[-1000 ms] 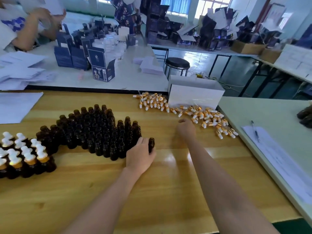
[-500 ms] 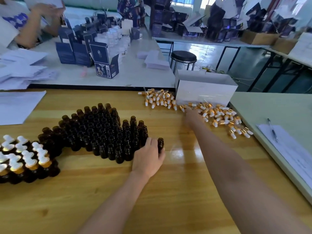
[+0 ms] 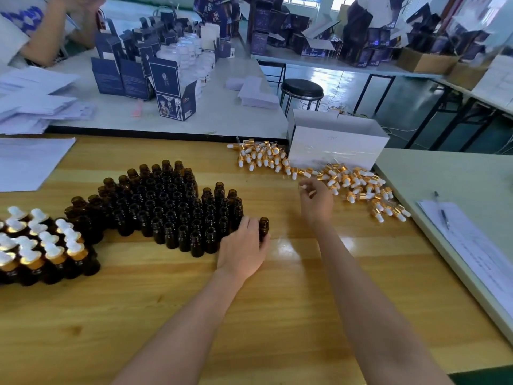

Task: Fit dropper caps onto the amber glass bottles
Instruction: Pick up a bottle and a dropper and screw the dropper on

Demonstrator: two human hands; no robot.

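Gripping one amber bottle [image 3: 263, 227] w/ L hand [image 3: 244, 247]. The bottle stands upright on the wooden table [image 3: 249, 315], at the R edge of the block of uncapped bottles [image 3: 166, 201] and just clear of it. L fingers curl round the far side, thumb on the near side. Neck and open mouth stick up free above the grip.

R hand [image 3: 316, 200] hangs above the table, just L of the loose caps [image 3: 358, 184] strewn in front of the white box [image 3: 338, 145]. Fingers curled in, pinching one dropper cap [image 3: 304, 187]. White bulb pokes out past the fingertips to the L, w/ a bit of gold collar behind it. Glass tube not visible; prob hidden in the hand, can't tell.

Key relation: the bottle mouth lies L of the held cap and nearer the person, lower in view. The two are apart, w/ bare tabletop between. Bottle axis is vertical. The cap seems to lie closer to sideways, bulb end leading toward the bottle.

Judgement: the R hand has the travelling to do, in and to the L, while the L hand only steadies. The cap needs turning so the bulb goes up and the tube end points down before it meets the mouth. As held, the wrong end leads. The mouth is narrow, so a tube coming in off-line could catch the rim.

Progress: capped bottles [image 3: 36, 245] sit in a small group at far L. The uncapped block is much larger, so it's early in the batch.
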